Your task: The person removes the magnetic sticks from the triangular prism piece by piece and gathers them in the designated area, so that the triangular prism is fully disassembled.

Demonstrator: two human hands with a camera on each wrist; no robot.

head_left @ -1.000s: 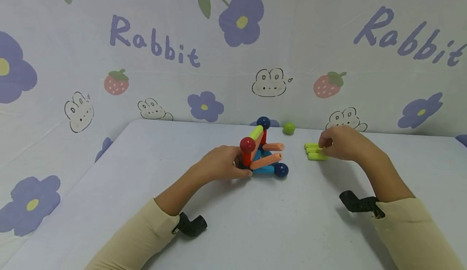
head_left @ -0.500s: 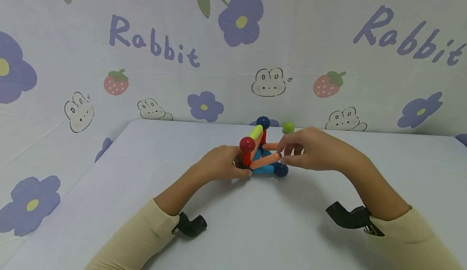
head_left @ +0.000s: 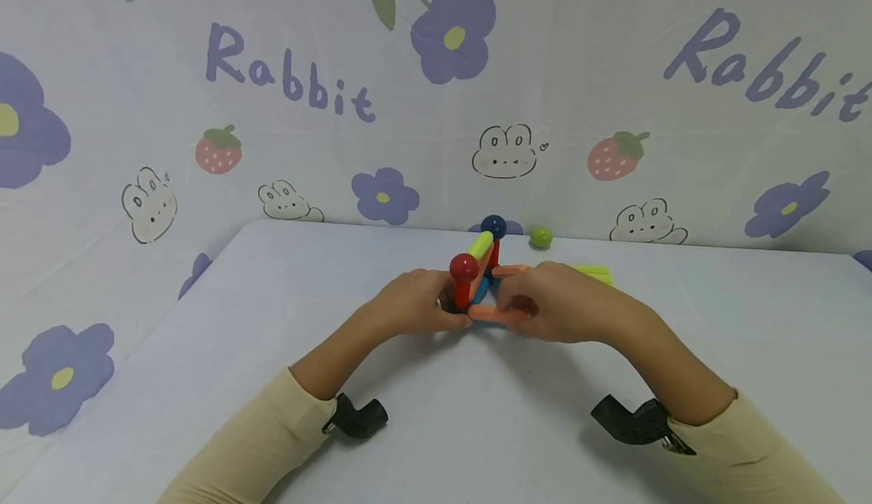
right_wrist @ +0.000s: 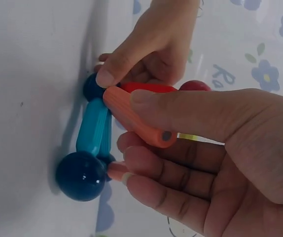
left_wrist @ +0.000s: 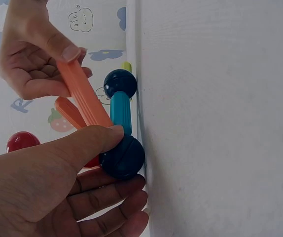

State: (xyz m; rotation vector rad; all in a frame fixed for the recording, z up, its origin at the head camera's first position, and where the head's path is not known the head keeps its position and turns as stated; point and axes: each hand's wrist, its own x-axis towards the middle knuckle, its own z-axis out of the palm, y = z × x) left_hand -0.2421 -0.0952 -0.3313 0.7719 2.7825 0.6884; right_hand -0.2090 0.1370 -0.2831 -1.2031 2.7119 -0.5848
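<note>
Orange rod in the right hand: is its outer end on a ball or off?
Off: in the right wrist view, the orange rod shows its bare outer end, no ball attached.

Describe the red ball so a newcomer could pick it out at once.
On the white table, find the toy that the left hand grips. Its nearer upright red stick carries the red ball on top. Unlike the dark blue balls and green ball, it alone is red.
</note>
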